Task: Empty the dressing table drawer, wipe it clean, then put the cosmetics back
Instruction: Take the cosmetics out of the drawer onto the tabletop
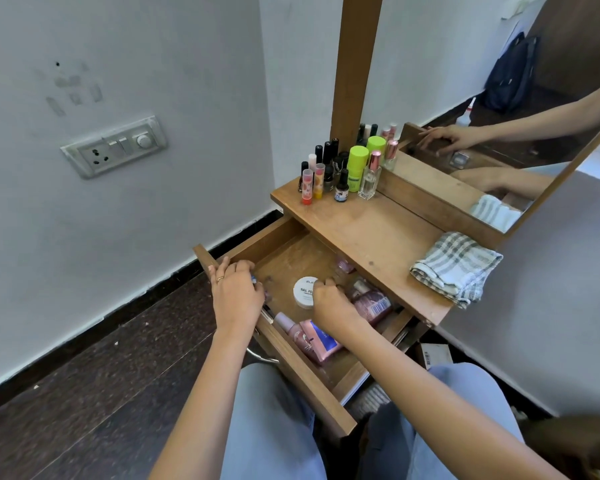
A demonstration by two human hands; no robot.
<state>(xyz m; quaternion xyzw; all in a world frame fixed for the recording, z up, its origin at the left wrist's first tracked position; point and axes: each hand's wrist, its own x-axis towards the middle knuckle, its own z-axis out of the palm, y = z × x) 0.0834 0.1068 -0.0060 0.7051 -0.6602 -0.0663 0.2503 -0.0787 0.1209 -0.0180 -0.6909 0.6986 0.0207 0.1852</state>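
The wooden drawer [246,245] stands pulled out below the dressing table top [388,237]. Inside lie a white round jar [303,291], pink bottles [373,303] and a pink tube with a blue label [321,341]. My left hand [234,294] is at the drawer's near left corner, fingers curled around small items that are mostly hidden. My right hand [329,301] reaches into the drawer, fingers closed beside the white jar; what it grips is hidden. Nail polishes and lip balms [321,174], a green stick [357,168] and a perfume bottle [369,176] stand on the table top.
A folded checked cloth [456,266] lies at the right end of the table top. A mirror [499,109] rises behind the table, with a wooden post at its left. A wall with a switch plate [115,147] is to the left, dark floor below.
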